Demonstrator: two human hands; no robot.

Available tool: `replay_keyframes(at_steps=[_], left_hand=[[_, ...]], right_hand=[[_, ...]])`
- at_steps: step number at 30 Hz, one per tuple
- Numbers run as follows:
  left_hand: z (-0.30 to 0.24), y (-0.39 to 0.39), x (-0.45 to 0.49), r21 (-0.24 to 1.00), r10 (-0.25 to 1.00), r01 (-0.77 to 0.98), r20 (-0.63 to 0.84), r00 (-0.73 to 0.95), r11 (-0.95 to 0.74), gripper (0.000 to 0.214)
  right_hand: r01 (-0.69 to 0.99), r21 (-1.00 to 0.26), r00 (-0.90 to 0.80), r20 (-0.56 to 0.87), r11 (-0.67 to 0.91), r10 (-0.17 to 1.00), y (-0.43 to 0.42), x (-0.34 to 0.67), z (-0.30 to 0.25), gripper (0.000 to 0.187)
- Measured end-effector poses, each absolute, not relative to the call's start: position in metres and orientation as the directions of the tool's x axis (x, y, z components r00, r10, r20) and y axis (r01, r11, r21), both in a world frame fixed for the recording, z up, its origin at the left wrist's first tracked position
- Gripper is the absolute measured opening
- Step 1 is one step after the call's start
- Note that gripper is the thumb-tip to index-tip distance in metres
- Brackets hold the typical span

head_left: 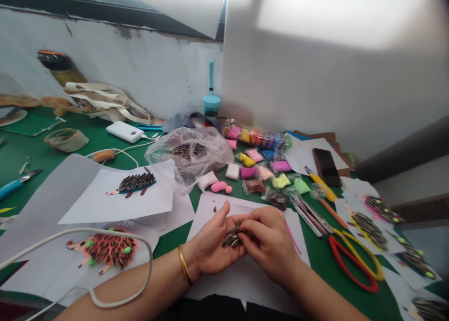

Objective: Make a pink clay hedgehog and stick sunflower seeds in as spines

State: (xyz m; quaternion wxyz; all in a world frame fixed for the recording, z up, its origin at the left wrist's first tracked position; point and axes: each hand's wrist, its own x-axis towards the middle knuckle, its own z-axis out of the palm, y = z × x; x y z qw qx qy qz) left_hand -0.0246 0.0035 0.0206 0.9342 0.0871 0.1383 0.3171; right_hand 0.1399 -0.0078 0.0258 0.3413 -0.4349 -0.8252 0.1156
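My left hand (pixel 214 248) is palm up and slightly cupped, holding a small pile of striped sunflower seeds (pixel 231 237). Over that palm, my right hand (pixel 271 239) pinches a sunflower seed (pixel 239 224) between thumb and fingers. Beneath both hands lies a white sheet of paper (pixel 213 293), with a couple of small dark bits near its top edge. A pink stick (pixel 293 239) rests on the sheet, just right of my right hand. Beyond the paper, a clear plastic bag (pixel 164 152) holds many more sunflower seeds.
Bagged coloured clay (pixel 280 165) lies behind the paper. Scissors (pixel 345 253), a yellow cutter (pixel 324 187) and a phone (pixel 326 166) are at right. Seed-covered hedgehog pictures (pixel 368 229) lie at both sides. A white cable (pixel 151 260) loops over my left forearm.
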Motion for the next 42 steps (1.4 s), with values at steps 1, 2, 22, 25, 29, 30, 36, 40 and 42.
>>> replay_keyframes(at_steps=[1, 2, 22, 25, 29, 30, 36, 40, 42], left_hand=[[0.020, 0.003, -0.025, 0.257, 0.614, -0.563, -0.218, 0.759, 0.786, 0.065], [0.020, 0.003, -0.025, 0.258, 0.610, -0.556, -0.231, 0.758, 0.790, 0.064], [0.019, 0.000, -0.026, 0.838, 0.790, -0.222, -0.334, 0.514, 0.499, 0.042], [0.019, 0.001, -0.026, 0.844, 0.822, -0.243, -0.334, 0.461, 0.479, 0.041], [0.021, 0.001, -0.026, 0.773, 0.827, -0.387, -0.299, 0.476, 0.503, 0.045], [0.021, 0.000, -0.026, 0.754, 0.822, -0.412, -0.288, 0.491, 0.511, 0.047], [0.019, -0.002, -0.026, 0.738, 0.781, -0.397, -0.276, 0.560, 0.545, 0.062], [0.017, 0.000, -0.027, 0.777, 0.742, -0.320, -0.264, 0.617, 0.542, 0.066], [0.017, 0.004, -0.029, 0.809, 0.778, -0.315, -0.254, 0.575, 0.496, 0.061]], right_hand=[[0.636, -0.489, -0.395, 0.458, 0.597, 0.796, -0.008, 0.139, 0.025, 0.007], [0.628, -0.500, -0.393, 0.457, 0.596, 0.798, -0.009, 0.139, 0.025, 0.008], [0.405, -0.783, -0.327, 0.359, 0.473, 0.874, -0.008, 0.155, 0.024, 0.011], [0.406, -0.766, -0.352, 0.372, 0.498, 0.859, -0.009, 0.156, 0.023, 0.018], [0.441, -0.729, -0.296, 0.434, 0.524, 0.851, -0.008, 0.158, 0.018, 0.012], [0.448, -0.719, -0.278, 0.453, 0.532, 0.847, -0.008, 0.158, 0.017, 0.008], [0.456, -0.692, -0.342, 0.445, 0.560, 0.828, -0.011, 0.148, 0.019, 0.008], [0.432, -0.725, -0.371, 0.400, 0.537, 0.838, -0.010, 0.146, 0.022, 0.011], [0.440, -0.729, -0.335, 0.408, 0.524, 0.849, -0.006, 0.152, 0.025, 0.009]])
